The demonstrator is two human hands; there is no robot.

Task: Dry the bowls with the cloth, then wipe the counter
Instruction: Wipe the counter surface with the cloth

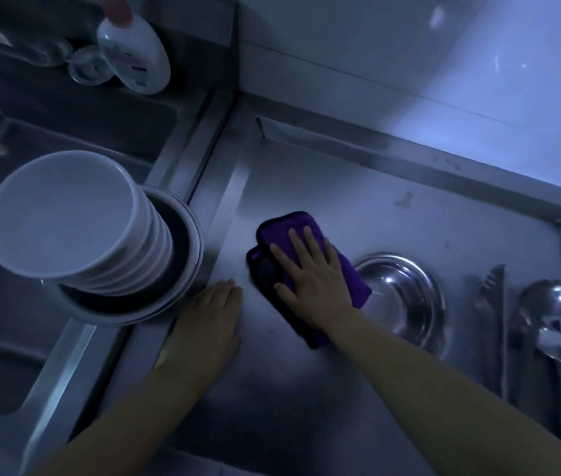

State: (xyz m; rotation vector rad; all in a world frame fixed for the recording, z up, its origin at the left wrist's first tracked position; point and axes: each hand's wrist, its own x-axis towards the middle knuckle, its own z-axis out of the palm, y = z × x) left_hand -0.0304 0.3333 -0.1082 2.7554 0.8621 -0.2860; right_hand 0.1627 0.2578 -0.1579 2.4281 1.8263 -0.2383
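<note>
Purple folded cloth (306, 269), soft and napped with a dark stitched edge, lies flat on the brushed stainless-steel worktop (306, 389) under the right hand (313, 273). That hand's fingers (294, 243) are straight and spread, pressing down on the fabric; they curl round nothing. Just beside the thumb side of it, the left hand (212, 321) rests palm-down on bare metal, its fingers (227, 288) straight and together, holding nothing, apart from the cloth.

Beyond the left fingertips stands a tilted stack of round white ceramic bowls (66, 214), smooth and glossy, nested in wider dark-lined bowls at the worktop's edge beside the steel sink (7, 372). On the far side of the right hand, touching the cloth's rim, sits a shallow polished round steel bowl (406, 300). Past it lie metal tongs (493, 321) and shiny steel ladles (547, 324), side by side. Far beyond the stacked bowls lies a white plastic bottle (134, 53) with a pink cap.
</note>
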